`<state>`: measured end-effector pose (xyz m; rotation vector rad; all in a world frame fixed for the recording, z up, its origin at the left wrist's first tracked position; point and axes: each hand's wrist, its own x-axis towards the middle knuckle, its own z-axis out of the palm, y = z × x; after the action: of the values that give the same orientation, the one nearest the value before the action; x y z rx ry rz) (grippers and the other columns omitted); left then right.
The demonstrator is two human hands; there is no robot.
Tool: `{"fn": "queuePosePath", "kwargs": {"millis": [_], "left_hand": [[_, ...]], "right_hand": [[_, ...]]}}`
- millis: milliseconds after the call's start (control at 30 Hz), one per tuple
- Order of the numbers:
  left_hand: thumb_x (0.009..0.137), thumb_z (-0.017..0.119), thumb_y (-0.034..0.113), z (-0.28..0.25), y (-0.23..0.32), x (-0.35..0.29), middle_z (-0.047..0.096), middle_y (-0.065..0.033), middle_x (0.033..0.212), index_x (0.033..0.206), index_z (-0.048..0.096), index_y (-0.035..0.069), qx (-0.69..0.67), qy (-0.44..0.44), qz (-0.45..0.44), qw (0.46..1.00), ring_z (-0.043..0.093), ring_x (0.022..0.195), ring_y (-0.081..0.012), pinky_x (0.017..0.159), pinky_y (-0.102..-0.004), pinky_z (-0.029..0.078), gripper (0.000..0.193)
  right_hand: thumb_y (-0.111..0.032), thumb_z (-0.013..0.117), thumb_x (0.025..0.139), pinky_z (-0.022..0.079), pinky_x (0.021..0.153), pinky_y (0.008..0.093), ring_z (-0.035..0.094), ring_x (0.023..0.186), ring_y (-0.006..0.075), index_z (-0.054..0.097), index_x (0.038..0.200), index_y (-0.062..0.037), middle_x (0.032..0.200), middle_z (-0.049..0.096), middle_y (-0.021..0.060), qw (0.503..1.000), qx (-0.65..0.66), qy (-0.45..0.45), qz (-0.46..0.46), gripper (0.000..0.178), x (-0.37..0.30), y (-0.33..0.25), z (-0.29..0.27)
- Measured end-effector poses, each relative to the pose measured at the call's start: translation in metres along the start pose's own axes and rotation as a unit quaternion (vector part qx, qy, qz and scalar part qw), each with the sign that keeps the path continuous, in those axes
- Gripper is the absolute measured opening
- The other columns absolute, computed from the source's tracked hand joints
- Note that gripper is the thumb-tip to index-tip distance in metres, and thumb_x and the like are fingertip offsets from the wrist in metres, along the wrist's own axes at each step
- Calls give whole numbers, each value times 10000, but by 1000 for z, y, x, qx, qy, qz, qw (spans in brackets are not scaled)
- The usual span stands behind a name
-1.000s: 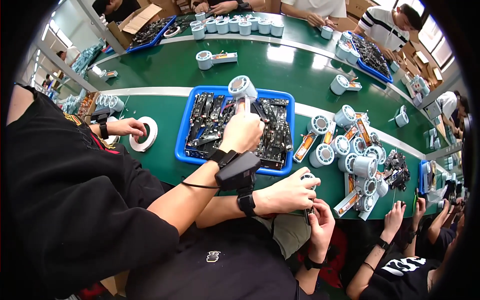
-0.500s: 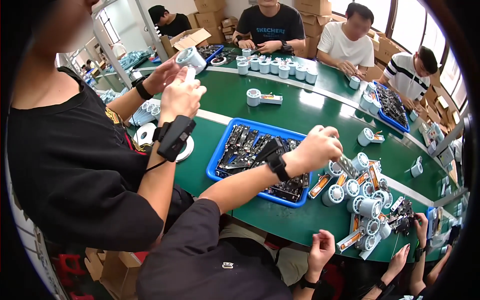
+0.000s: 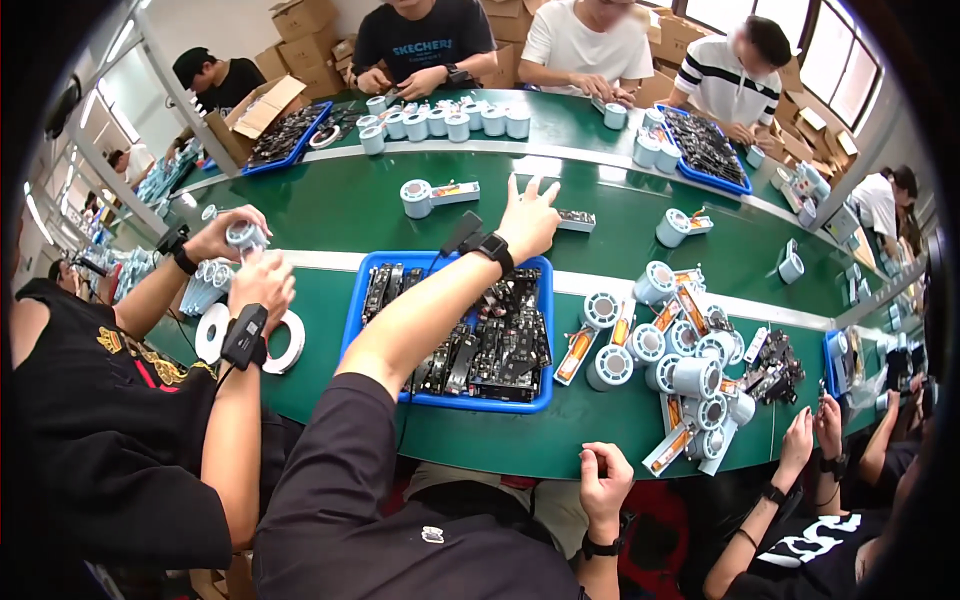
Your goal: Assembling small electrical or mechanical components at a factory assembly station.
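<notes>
Green work surface, blue tray of dark circuit boards, one pale-blue casing.
The left hand reaches past the tray, fingers spread, gripping nothing visible; the right hand curls loosely near the edge (whether around anything, I cannot tell). The casing lies on the green surface just right of the left hand; it looks light, stiff, slightly slippery, its exposed board fragile, so its side walls seem the safest hold.

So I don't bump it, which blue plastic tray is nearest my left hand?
The rectangular blue plastic tray under your left forearm; the others lie farther away.
</notes>
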<state>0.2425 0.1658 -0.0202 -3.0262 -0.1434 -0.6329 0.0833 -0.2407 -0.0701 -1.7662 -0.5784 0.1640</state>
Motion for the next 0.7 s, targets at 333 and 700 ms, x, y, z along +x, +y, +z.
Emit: {"fn": "queuePosePath", "kwargs": {"millis": [333,700], "left_hand": [[897,734,263,-17,-131,-40,658,-130,1335,1309,682,222,69,-77,-323,941,500,1318,-405,1139,-640,323,417],[847,708,88,-156,112,-105,694,-55,1005,1102,727,131,-279,32,270,921,602,1080,-295,1022,-435,472,260]], "right_hand": [[-12,711,931,451,571,258,577,614,98,704,950,20,790,665,60,1000,22,1,-11,38,6,-3,4],[-116,720,968,399,556,264,497,594,104,638,1128,22,800,631,77,967,228,90,74,226,-11,18,-4]]}}
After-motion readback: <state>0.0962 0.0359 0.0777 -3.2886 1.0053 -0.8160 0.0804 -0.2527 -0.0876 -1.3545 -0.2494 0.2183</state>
